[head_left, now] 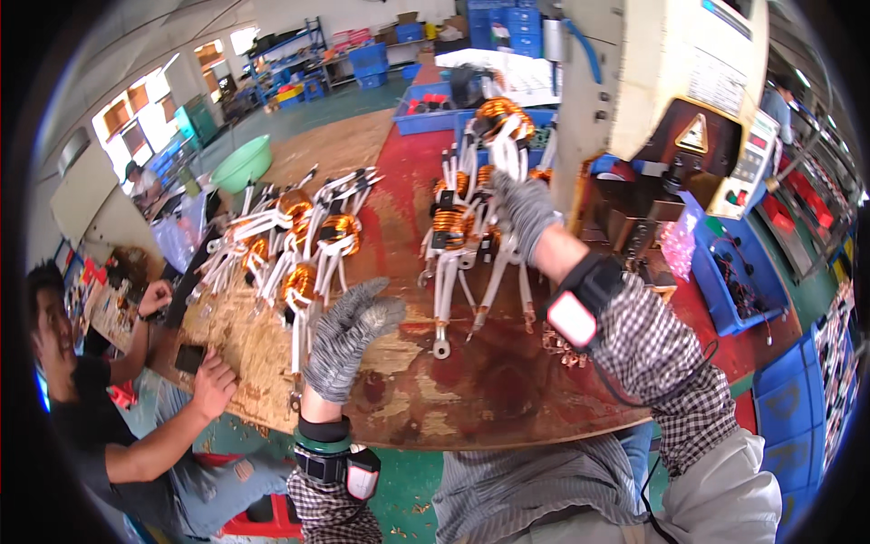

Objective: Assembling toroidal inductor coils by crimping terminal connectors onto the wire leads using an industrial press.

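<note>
My right hand point(527, 216), in a grey knit glove, is closed around the white leads of a copper-wound coil point(504, 118). The coil's ring stands up above my fist at the back of the table. Below and left of that hand lie more copper coils point(449, 227), their white leads with metal lugs pointing toward me. Over the middle of the table my left hand point(349, 335), gloved alike, is empty with its fingers stretched out. Beside it, to the left, is a heap of similar coils point(340, 231) with tangled white leads.
A press-like machine point(648, 199) stands on the right, a blue bin point(739, 281) of parts beside it. Another blue bin point(421, 109) and a green basin point(243, 163) are farther back. A person point(136, 399) sits at the left, hands near a dark phone-like object point(189, 358).
</note>
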### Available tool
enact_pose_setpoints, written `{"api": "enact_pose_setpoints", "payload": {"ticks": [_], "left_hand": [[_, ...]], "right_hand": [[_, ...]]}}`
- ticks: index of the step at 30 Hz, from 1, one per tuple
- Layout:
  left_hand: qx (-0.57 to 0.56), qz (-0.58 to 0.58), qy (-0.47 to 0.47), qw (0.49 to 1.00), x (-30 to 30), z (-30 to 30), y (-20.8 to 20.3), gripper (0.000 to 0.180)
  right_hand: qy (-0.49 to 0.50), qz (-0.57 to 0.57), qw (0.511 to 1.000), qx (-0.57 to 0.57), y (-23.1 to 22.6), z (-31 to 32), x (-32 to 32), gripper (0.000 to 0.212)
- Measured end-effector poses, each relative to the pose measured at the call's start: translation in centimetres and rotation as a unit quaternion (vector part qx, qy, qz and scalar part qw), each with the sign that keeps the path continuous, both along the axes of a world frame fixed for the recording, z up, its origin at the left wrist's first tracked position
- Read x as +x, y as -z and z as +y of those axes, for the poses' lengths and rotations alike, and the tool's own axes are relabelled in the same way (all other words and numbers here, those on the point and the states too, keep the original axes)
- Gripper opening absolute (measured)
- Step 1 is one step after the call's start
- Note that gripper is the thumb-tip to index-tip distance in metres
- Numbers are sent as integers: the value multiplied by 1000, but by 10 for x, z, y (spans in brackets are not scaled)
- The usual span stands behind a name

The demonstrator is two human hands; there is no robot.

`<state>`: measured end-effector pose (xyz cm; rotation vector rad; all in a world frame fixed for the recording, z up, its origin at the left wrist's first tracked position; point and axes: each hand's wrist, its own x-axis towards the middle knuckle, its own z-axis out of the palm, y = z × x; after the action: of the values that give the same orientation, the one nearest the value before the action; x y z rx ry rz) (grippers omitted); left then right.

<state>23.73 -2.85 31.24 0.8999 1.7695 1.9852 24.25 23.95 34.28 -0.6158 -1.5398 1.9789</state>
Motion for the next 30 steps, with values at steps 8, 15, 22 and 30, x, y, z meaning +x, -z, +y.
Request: {"api": "enact_pose_setpoints", "payload": {"ticks": [8, 15, 22, 30], "left_hand": [[-39, 56, -38, 997, -72, -46, -31, 49], [-500, 193, -125, 835, -155, -30, -4, 53], [-622, 381, -128, 672, -139, 8, 30, 63], [13, -210, -1, 978, -84, 18, 0, 42]], "right_hand": [[-51, 122, 972, -195, 49, 106, -70, 17], [-254, 44, 892, -371, 31, 0, 22, 35], [-469, -143, 871, -31, 37, -4, 184, 34], [-426, -132, 891, -84, 56, 26, 235, 30]]}}
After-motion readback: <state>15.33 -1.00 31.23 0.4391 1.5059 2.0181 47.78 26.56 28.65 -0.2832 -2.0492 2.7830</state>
